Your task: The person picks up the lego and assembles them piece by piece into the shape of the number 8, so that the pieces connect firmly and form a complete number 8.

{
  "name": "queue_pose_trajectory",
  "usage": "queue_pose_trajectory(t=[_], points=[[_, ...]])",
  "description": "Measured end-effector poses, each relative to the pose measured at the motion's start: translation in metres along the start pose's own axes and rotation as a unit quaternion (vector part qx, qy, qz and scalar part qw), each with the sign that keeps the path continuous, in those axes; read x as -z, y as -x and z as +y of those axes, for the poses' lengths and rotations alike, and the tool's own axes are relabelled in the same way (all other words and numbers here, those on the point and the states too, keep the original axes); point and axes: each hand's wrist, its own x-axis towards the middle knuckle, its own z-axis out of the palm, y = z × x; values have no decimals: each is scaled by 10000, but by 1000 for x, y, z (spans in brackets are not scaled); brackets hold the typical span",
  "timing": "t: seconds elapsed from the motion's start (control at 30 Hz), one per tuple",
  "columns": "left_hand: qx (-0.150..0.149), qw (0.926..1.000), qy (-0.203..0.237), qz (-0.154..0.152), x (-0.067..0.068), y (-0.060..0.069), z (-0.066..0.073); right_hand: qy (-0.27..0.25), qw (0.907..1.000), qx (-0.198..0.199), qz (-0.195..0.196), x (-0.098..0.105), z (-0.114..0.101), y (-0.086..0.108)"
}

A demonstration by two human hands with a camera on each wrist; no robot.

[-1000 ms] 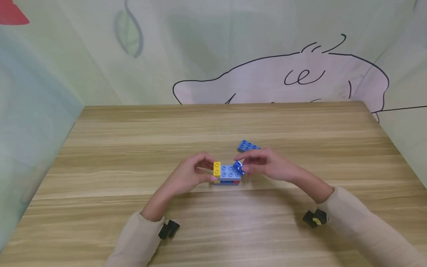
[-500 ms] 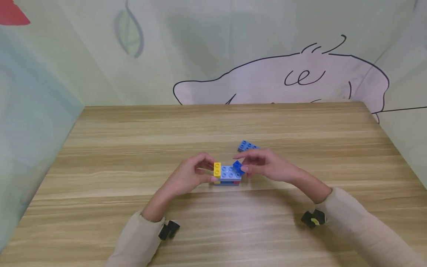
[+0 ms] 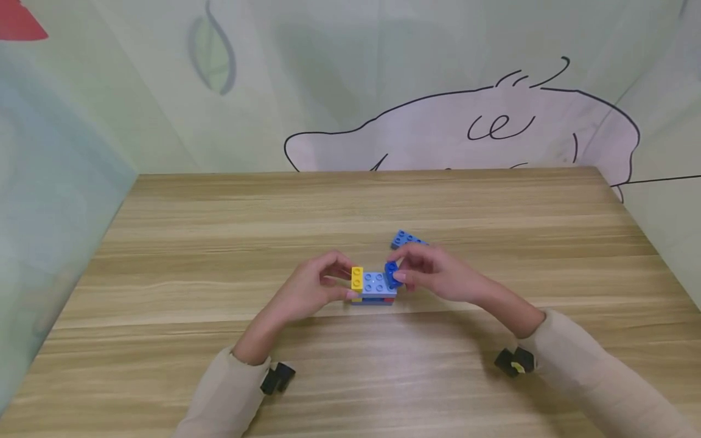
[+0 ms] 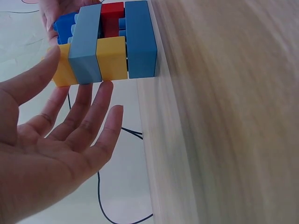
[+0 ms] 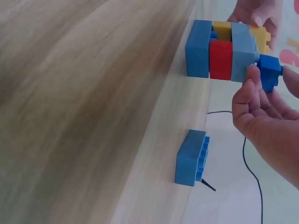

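A small stack of toy building bricks stands on the table. Its base is a long blue brick [image 5: 198, 49]; a red brick [image 5: 220, 59] and a yellow brick [image 4: 112, 59] sit on that, with a long light blue brick [image 3: 375, 283] across them. Another yellow brick [image 3: 357, 278] tops the left end, and my left hand [image 3: 313, 287] holds it there between thumb and fingers. My right hand [image 3: 446, 275] pinches a small dark blue brick [image 5: 269, 71] over the stack's right end. Whether its underside is fully seated on the studs cannot be told.
Behind my right hand, a loose blue brick [image 3: 406, 239] with several studs lies on the wooden table [image 3: 246, 213], partly covered in the head view. A pale wall cloth [image 3: 350, 79] with line drawings rises beyond the table's far edge.
The dark blue brick has turned from slantwise to nearly in line with the stack's right end. My right index finger has come down onto it. My left hand stays put.
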Motion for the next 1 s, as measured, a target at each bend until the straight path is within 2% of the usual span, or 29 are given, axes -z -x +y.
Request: queue_pose_trajectory(t=[0.53, 0.8, 1.0], points=[[9, 10000, -58, 24, 0, 1, 1, -146, 9998, 17, 130, -7, 3, 3], [-11, 10000, -16, 24, -1, 1, 0, -101, 9995, 224, 211, -10, 5, 2], [-8, 10000, -44, 24, 0, 1, 0, -133, 9995, 224, 187, -10, 5, 2]])
